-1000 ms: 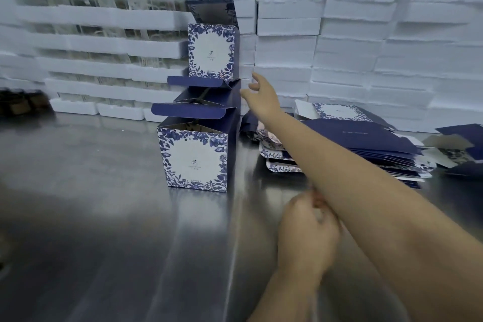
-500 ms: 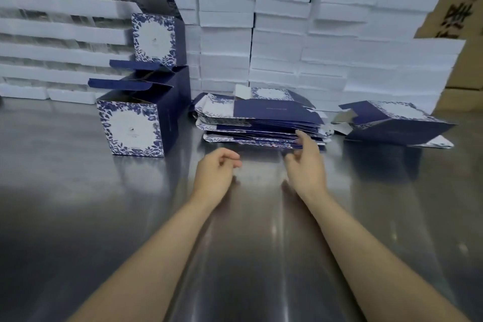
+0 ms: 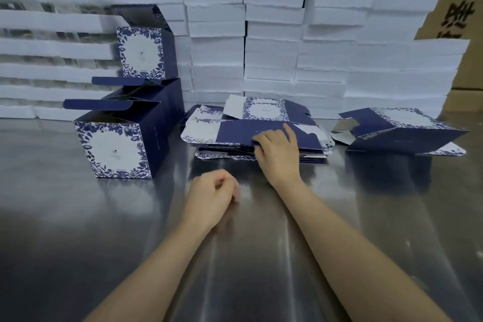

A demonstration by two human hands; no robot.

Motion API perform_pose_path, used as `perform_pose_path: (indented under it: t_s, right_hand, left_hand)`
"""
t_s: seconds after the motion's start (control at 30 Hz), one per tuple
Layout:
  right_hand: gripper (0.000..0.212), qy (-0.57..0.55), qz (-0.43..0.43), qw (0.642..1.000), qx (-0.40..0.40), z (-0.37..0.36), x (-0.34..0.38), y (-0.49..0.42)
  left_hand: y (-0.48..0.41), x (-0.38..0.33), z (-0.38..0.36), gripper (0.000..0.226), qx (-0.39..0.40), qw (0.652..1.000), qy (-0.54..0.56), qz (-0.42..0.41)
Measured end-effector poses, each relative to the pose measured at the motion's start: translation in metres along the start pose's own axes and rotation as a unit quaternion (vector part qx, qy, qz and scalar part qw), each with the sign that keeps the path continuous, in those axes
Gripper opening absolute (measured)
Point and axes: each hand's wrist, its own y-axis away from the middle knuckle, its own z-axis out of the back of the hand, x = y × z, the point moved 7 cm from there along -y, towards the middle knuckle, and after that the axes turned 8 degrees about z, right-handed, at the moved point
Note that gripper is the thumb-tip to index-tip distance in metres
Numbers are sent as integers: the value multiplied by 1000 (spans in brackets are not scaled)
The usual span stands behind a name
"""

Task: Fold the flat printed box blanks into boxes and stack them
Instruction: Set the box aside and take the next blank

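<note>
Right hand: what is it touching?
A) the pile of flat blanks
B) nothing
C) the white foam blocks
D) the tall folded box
A: the right hand sits on the pile of flat blanks, fingers pinching the top blank's near edge.

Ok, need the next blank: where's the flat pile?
The flat pile is mid head view, under the right hand, between the stacked boxes leftward and a half-folded box.

The left hand [image 3: 211, 196] and the right hand [image 3: 278, 154] are bare, fingers and wrists uncovered. The left forearm [image 3: 156, 269] and the right forearm [image 3: 352, 243] are bare as well, slender and smooth, uncovered down to the lower edge of the view. The fingernails are too blurred to make out.
</note>
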Motion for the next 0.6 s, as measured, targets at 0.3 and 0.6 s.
perform_pose_path:
  t_s: [0.3,0.6]
  right_hand:
    - [10,-163,-74,949,-260,171,37,10]
    - [33,-109,-194,969,-108,334,8,-15]
  left_hand:
    - [12,-4,26,53,-113,979,165,38]
    - [33,-13,1,65,43,949,302,79]
